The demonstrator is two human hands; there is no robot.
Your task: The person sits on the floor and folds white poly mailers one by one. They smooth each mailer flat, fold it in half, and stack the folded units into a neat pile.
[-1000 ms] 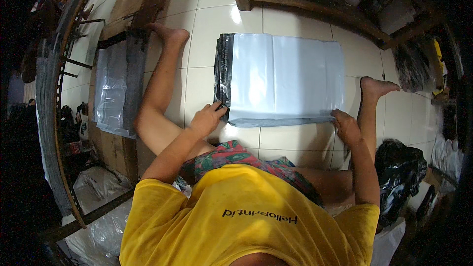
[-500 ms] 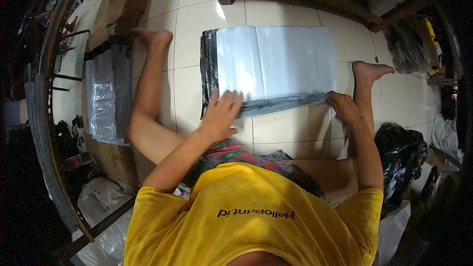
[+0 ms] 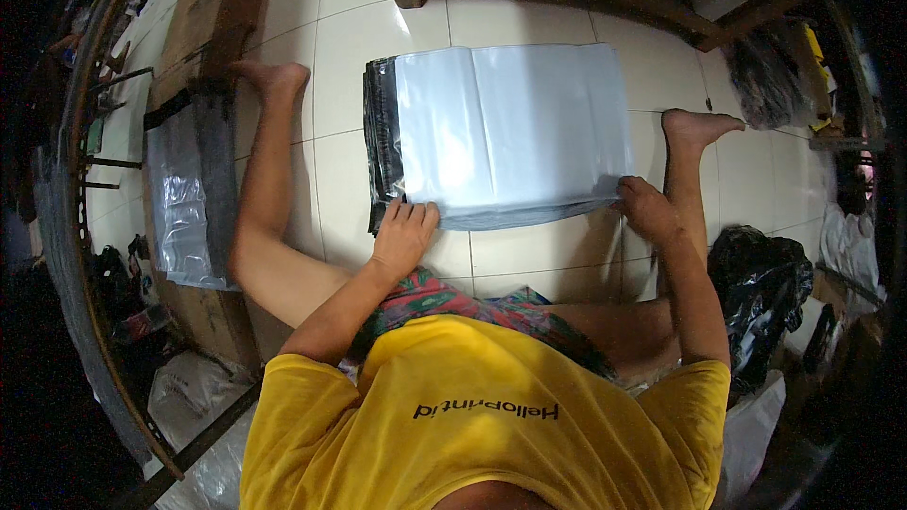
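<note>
- Stack of white plastic mailer bags [image 3: 505, 132] lies flat on the tiled floor [image 3: 359, 57], between the person's spread bare legs, its dark-lined open ends turned to the stack's left side.
- Left hand [image 3: 404, 238] rests palm down at the near left corner of the stack, fingers [image 3: 416, 215] pressed together and laid flat on the edge.
- Right hand [image 3: 647, 210] sits at the near right corner of the stack; its fingers curl onto the edge, but whether they pinch a single bag cannot be told.
- Judging by the square, even edges, the stack looks already gathered and aligned; both hands are at its near edge, so lifting, folding or moving it appears not yet done.
- A second pile of clear and grey bags [image 3: 189, 198] lies on a cardboard sheet [image 3: 213, 321], well left of the stack, beyond the left leg.
- A black plastic sack [image 3: 761, 293] sits right of the stack, behind the right arm.
</note>
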